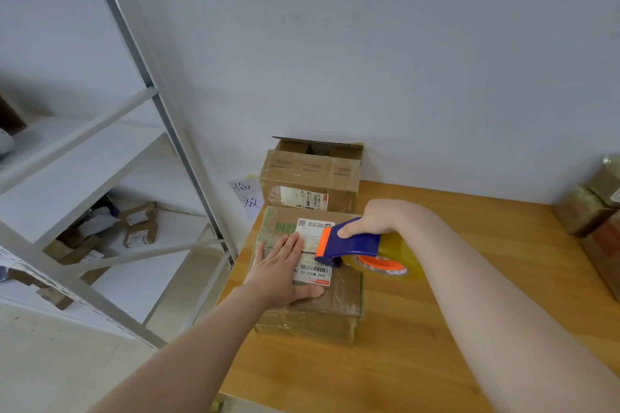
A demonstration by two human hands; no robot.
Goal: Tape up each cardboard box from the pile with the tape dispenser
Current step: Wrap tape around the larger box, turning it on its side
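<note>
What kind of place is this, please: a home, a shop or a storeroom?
Probably a parcel storeroom or packing room. Metal shelving holds small labelled cartons, an open box bears a shipping label, and the right hand holds a tape dispenser over another box.

Deep blue tape dispenser (352, 243) with a bright orange front edge, and its tape roll (401, 253) glows clear yellow round an orange core. Brown cardboard box (335, 298), green print along its edges, white label (315, 256) with black barcode and red strip. Honey-coloured wood-grain table (436, 345), pale grey wall (369, 43).
</note>
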